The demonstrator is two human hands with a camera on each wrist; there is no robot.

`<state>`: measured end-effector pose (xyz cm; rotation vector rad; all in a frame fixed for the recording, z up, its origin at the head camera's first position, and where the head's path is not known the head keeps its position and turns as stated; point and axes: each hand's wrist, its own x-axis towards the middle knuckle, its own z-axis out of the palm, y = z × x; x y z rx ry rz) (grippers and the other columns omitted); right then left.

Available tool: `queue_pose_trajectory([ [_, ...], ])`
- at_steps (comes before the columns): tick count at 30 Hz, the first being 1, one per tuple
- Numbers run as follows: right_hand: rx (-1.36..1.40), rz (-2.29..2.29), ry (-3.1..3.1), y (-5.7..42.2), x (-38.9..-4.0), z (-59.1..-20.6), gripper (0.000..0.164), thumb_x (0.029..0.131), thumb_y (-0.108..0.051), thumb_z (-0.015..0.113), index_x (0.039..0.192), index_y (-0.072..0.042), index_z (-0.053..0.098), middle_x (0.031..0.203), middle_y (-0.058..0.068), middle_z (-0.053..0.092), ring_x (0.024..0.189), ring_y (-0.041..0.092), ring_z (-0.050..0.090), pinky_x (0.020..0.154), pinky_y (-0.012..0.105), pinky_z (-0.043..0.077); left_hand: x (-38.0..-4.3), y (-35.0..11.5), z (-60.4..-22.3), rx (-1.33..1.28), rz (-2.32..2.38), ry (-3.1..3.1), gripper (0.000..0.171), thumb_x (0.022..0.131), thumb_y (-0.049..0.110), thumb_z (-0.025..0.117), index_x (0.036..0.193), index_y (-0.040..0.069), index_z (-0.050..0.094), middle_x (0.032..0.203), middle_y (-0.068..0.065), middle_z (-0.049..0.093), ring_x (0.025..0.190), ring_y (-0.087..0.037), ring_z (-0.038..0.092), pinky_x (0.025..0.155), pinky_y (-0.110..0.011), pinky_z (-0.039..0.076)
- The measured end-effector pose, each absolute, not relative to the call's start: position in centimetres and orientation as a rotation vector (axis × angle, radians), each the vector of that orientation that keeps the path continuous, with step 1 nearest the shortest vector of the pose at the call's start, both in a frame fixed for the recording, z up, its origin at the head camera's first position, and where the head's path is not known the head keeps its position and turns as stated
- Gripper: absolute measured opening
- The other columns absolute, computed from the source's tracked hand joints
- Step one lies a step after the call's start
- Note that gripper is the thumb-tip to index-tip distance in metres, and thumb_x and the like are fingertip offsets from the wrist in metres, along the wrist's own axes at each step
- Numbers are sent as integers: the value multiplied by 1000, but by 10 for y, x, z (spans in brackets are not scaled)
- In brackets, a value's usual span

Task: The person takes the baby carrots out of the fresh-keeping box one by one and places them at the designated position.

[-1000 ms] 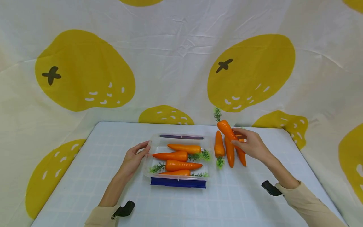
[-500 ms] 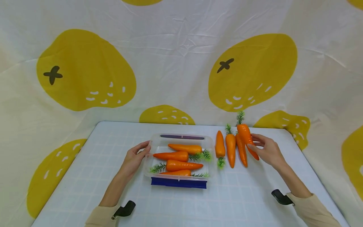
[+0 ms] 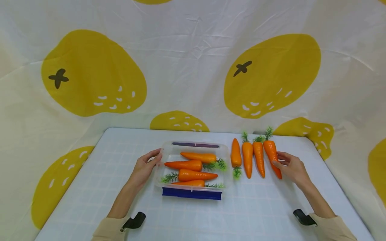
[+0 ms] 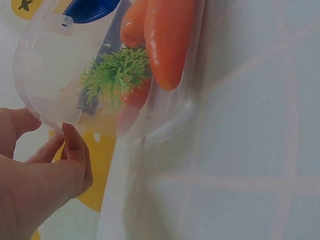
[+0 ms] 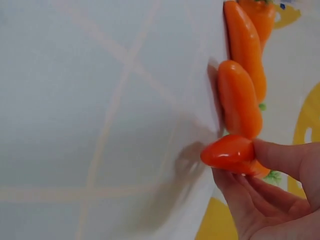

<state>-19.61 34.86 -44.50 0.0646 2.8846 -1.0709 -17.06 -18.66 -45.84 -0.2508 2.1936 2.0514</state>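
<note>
My left hand point(image 3: 144, 168) pinches the left rim of a clear plastic box point(image 3: 225, 150), thumb and fingers on either side of its edge in the left wrist view. Several toy carrots point(image 3: 190, 174) with green tops lie inside the box. My right hand point(image 3: 293, 167) pinches a carrot point(image 3: 272, 155) near its tip, at the right end of a row. To the left of it, three more carrots lie side by side on the table: one point(image 3: 258, 159), another point(image 3: 247, 160), and one with its top toward me point(image 3: 236, 155). In the right wrist view the pinched carrot point(image 5: 230, 152) points at the camera.
The box has a blue latch flap point(image 3: 191, 193) folded out at its front and a dark latch point(image 3: 195, 145) at the back. A white table point(image 3: 241, 214) carries everything, and a curtain point(image 3: 184, 67) with yellow fruit prints hangs behind its far edge.
My right hand has moved right and down with the carrot, from above the other carrots to the row's right end. My left hand stays on the box.
</note>
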Motion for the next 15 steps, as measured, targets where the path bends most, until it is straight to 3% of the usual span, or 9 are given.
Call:
queue_pose_trajectory([
  [10, 126, -1018, 2837, 356, -200, -452, 64, 102, -28, 67, 142, 16, 46, 135, 38, 54, 121, 54, 55, 96, 59, 51, -171, -186, -457, -264, 2038, 2201, 57, 101, 42, 67, 149, 13, 55, 151, -7, 50, 114, -24, 62, 99, -19, 47],
  [15, 96, -975, 2827, 356, -201, -452, 65, 101, -27, 68, 141, 19, 45, 135, 39, 54, 121, 54, 56, 96, 60, 51, -170, -186, -458, -260, 2045, 2205, 57, 101, 41, 67, 149, 12, 55, 152, -7, 50, 121, -25, 58, 96, -16, 46],
])
